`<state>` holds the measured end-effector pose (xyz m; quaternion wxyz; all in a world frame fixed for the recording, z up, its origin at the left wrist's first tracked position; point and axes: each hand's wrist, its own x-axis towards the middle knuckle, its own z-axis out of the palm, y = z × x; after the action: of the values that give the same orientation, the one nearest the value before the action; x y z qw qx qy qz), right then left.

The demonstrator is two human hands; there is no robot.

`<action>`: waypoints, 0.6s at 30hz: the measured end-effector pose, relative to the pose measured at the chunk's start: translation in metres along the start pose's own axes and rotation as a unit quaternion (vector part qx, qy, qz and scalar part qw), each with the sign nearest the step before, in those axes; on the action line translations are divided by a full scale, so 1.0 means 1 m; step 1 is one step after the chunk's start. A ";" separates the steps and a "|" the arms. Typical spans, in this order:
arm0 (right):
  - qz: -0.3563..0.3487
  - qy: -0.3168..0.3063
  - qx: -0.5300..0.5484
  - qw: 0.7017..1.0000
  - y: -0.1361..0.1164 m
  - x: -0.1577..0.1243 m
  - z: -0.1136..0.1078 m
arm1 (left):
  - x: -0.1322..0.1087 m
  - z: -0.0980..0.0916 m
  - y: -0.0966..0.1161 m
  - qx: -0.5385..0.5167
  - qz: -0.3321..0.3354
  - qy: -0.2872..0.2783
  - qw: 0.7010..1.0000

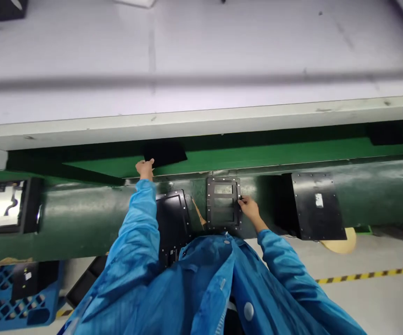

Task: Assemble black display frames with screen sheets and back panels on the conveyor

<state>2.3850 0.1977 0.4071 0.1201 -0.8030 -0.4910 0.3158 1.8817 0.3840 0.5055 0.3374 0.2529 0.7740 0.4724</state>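
My left hand (145,168) is closed at the near left corner of a thin black sheet (168,153), which lies over the green strip under the white ledge. Below it, a black rectangular frame (208,204) with crossbars and small fasteners along its rim rests on the dark green bench (86,209). Thumb and fingers of my right hand (250,208) pinch the frame's right edge. Just left of the frame is a black panel (171,216), partly covered by my left sleeve. A thin brown strip (199,211) lies between panel and frame.
A white ledge (201,118) overhangs the bench. To the right stands a black box (318,204) with a white label, and another black piece (386,134) lies farther back. At left are an open black housing (32,204) and a blue pallet (53,298).
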 end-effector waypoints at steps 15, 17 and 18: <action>-0.146 -0.287 0.507 0.800 -0.055 -0.026 -0.104 | -0.281 -0.018 0.037 -0.113 0.054 -0.355 0.926; -0.185 -0.360 0.499 0.766 -0.064 -0.031 -0.113 | -0.294 0.001 0.030 -0.092 -0.002 -0.397 0.913; -0.203 -0.402 0.474 0.757 -0.066 -0.035 -0.113 | -0.296 0.010 0.026 -0.093 -0.028 -0.398 0.912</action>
<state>2.3973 0.2129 0.5406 0.3383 -0.3242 -0.4326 0.7702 2.0821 0.1901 0.6093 0.6525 0.3651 0.5351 0.3932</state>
